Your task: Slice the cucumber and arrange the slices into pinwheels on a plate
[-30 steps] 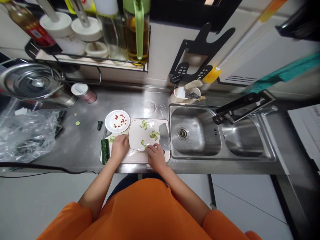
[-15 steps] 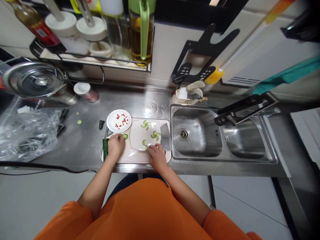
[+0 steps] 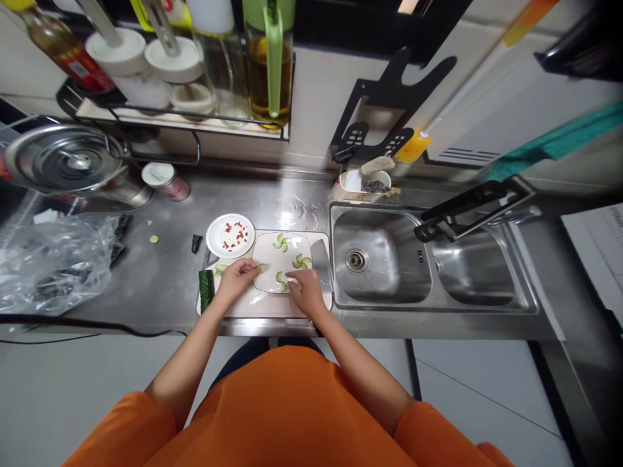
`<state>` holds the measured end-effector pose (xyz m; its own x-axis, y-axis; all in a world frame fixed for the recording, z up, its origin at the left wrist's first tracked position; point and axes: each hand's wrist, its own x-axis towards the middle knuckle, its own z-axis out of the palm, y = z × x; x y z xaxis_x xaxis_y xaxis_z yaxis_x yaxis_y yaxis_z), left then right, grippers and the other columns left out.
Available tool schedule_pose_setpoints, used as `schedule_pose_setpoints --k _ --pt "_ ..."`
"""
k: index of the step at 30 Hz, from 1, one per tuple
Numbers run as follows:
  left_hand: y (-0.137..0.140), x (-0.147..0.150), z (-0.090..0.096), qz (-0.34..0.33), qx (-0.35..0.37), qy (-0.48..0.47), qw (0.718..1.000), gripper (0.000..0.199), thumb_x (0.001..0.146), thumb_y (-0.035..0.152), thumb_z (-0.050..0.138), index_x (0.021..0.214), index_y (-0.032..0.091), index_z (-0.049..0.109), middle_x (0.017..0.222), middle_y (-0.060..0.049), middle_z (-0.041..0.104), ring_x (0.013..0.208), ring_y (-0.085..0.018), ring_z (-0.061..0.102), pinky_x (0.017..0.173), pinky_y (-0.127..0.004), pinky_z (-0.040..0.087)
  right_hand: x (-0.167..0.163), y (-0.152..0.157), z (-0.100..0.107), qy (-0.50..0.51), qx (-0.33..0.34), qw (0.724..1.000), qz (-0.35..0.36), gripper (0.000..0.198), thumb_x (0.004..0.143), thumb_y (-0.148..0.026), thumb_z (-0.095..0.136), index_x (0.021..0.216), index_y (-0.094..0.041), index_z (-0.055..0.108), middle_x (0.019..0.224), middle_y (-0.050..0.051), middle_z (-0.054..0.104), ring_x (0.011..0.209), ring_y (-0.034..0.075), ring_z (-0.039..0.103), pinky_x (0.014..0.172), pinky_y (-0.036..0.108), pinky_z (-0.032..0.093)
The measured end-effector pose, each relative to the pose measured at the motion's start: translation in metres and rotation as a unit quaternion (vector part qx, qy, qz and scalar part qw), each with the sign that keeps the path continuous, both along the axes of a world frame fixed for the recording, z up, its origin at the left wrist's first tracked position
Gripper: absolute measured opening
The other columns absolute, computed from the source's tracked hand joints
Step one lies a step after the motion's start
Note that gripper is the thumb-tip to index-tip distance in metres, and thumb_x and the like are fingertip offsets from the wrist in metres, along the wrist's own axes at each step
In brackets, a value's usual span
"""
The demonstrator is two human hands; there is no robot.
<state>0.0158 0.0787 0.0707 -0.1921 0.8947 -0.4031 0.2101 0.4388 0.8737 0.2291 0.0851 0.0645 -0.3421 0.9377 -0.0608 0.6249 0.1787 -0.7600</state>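
Observation:
My left hand (image 3: pixel 237 279) pinches a thin cucumber slice (image 3: pixel 263 267) over the left edge of a white squarish plate (image 3: pixel 270 250). On the plate, cucumber slices are laid in curved pinwheel groups: one at the back (image 3: pixel 281 242), one at the right (image 3: pixel 302 262) and a smaller one at the front (image 3: pixel 281 281). My right hand (image 3: pixel 306 290) is by the front group, index finger and thumb apart, apparently holding nothing. Under the plate lies a cutting board (image 3: pixel 257 307). A cut cucumber (image 3: pixel 206 290) and more slices (image 3: pixel 220 269) are on its left side.
A knife blade (image 3: pixel 320 259) lies at the board's right. A round white plate (image 3: pixel 213 241) with small red pieces overlaps the board's back left corner. Right of the board is a steel sink (image 3: pixel 384 259) with a black faucet (image 3: pixel 462 207). A plastic bag (image 3: pixel 63 259) lies far left.
My left hand has moved right from the loose slices to the plate's edge, now with a cucumber slice. My right hand has shifted slightly up and its index finger and thumb are spread.

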Motion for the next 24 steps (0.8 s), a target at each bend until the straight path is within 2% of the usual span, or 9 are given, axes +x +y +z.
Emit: schedule_pose_setpoints --k 3,6,9,12,15,19,21,24 --pt "0.005 0.022 0.011 -0.036 -0.008 -0.073 0.997 0.035 0.063 0.046 0.070 0.076 0.015 0.058 0.069 0.000 0.060 0.062 -0.010 0.052 0.061 -0.021 0.040 -0.006 0.015 0.006 0.051 -0.045 0.997 -0.034 0.019 0.081 -0.024 0.056 0.095 -0.019 0.069 0.095 0.004 0.068 0.093 0.019 0.056 0.091 0.034 0.037" --pt "0.008 0.039 0.018 -0.031 -0.030 -0.126 0.991 0.032 0.061 0.040 0.073 0.074 0.015 0.058 0.065 0.002 0.058 0.059 -0.009 0.050 0.058 -0.020 0.039 -0.009 0.025 0.011 0.106 -0.113 0.987 -0.048 0.016 0.079 -0.030 0.058 0.082 -0.018 0.068 0.083 0.003 0.067 0.081 0.016 0.058 0.079 0.029 0.042" --pt "0.008 0.045 0.016 -0.013 -0.055 -0.194 0.979 0.031 0.061 0.034 0.076 0.076 0.015 0.057 0.063 0.003 0.057 0.057 -0.008 0.051 0.056 -0.018 0.039 -0.008 0.029 0.014 0.134 -0.138 0.979 -0.066 0.016 0.076 -0.032 0.058 0.073 -0.018 0.065 0.075 0.001 0.065 0.073 0.015 0.056 0.073 0.026 0.042" --pt "0.007 0.046 0.010 0.036 -0.106 -0.303 0.946 0.031 0.065 0.031 0.076 0.083 0.015 0.057 0.071 -0.001 0.062 0.066 -0.011 0.060 0.059 -0.019 0.044 -0.006 0.031 0.018 0.145 -0.141 0.977 -0.063 0.017 0.075 -0.033 0.059 0.071 -0.018 0.064 0.071 0.000 0.062 0.069 0.013 0.054 0.070 0.025 0.040" --pt "0.008 0.047 0.005 0.085 -0.177 -0.406 0.893 0.022 0.078 0.029 0.066 0.089 0.012 0.057 0.081 -0.007 0.065 0.074 -0.014 0.064 0.066 -0.022 0.051 -0.004 0.033 0.025 0.152 -0.139 0.977 -0.050 0.018 0.075 -0.033 0.059 0.069 -0.017 0.063 0.068 -0.001 0.060 0.068 0.012 0.052 0.068 0.024 0.039" --pt "0.011 0.049 0.003 0.097 -0.256 -0.472 0.838 0.019 0.090 0.026 0.050 0.089 0.008 0.058 0.070 -0.008 0.063 0.061 -0.011 0.061 0.055 -0.018 0.051 -0.004 0.036 0.033 0.156 -0.143 0.977 -0.022 0.017 0.075 -0.033 0.061 0.071 -0.017 0.065 0.069 -0.001 0.062 0.070 0.012 0.053 0.069 0.023 0.039" --pt "0.013 0.049 0.002 0.106 -0.260 -0.493 0.824 0.016 0.091 0.020 0.048 0.087 0.008 0.058 0.066 -0.006 0.061 0.055 -0.008 0.058 0.050 -0.015 0.048 -0.004 0.036 0.035 0.156 -0.151 0.976 -0.008 0.018 0.075 -0.034 0.061 0.074 -0.017 0.066 0.071 0.000 0.063 0.071 0.012 0.054 0.069 0.023 0.039" --pt "0.014 0.046 0.001 0.122 -0.238 -0.510 0.817 0.007 0.086 0.009 0.051 0.083 0.009 0.057 0.065 -0.003 0.059 0.052 -0.005 0.054 0.049 -0.012 0.047 -0.002 0.037 0.034 0.150 -0.162 0.975 -0.003 0.017 0.076 -0.033 0.061 0.077 -0.017 0.067 0.073 0.000 0.064 0.072 0.012 0.055 0.068 0.023 0.039"
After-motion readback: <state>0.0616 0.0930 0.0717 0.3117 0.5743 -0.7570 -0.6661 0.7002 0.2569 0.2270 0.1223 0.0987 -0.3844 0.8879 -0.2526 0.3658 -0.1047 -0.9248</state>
